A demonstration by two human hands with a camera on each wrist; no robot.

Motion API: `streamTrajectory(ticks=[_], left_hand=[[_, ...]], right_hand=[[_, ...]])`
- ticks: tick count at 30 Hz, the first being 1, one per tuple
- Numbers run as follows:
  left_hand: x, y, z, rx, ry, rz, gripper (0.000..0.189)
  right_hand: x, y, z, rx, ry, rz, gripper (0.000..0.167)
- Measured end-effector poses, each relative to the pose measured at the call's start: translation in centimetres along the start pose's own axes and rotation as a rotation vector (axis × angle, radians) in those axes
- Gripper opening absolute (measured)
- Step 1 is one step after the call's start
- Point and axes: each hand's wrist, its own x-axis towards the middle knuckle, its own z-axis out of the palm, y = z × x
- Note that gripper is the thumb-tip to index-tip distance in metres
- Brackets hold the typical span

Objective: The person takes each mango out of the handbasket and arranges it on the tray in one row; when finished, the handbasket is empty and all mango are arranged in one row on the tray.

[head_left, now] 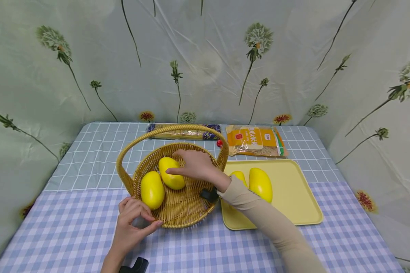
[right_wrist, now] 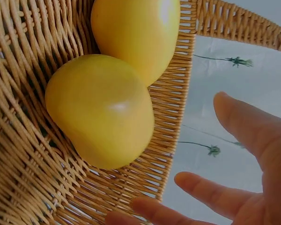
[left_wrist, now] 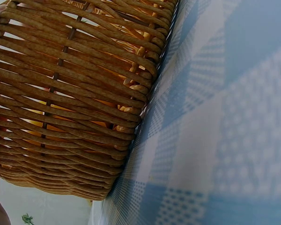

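Observation:
A wicker basket (head_left: pixel 188 212) with a tall arched handle stands left of centre on the cloth. Two yellow mangoes (head_left: pixel 152 190) lie in its left half, side by side. My left hand (head_left: pixel 133 223) pinches the basket's near left rim between thumb and fingers; the left wrist view shows the woven wall (left_wrist: pixel 61 103) close up. Over the basket is my right hand (head_left: pixel 196 165), fingers spread and holding nothing, close to the farther mango (head_left: pixel 171 176). In the right wrist view its fingers (right_wrist: pixel 215 192) are apart from the nearer-looking mango (right_wrist: pixel 100 112).
A yellow tray (head_left: pixel 290 193) stands right of the basket, bearing two more mangoes (head_left: pixel 260 184), partly behind my right forearm. At the back lie an orange food packet (head_left: pixel 254 140) and a long clear-and-blue packet (head_left: pixel 181 132). A small red thing (head_left: pixel 219 143) sits near the basket handle.

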Motion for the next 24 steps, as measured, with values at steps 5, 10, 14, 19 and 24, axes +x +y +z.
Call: streamTrajectory(ticks=[5,10,14,19,24], left_hand=[[0.0,0.0,0.0,0.002,-0.001,0.000,0.028],[0.0,0.0,0.0,0.003,0.002,-0.001,0.029],[0.1,0.0,0.0,0.001,0.002,-0.007,0.029],[0.1,0.0,-0.1,0.000,0.006,-0.001,0.030],[0.1,0.0,-0.1,-0.002,0.008,0.001,0.031]], right_hand=[[1.0,-0.2,0.8,-0.013,-0.040,0.044,0.070],[1.9,-0.3,1.6,-0.031,-0.078,0.086,0.075],[2.5,-0.4,2.2,-0.032,-0.096,0.118,0.077],[2.9,-0.4,2.8,0.011,-0.102,0.144,0.077],[3.1,-0.3,3.2,0.054,-0.108,0.148,0.075]])
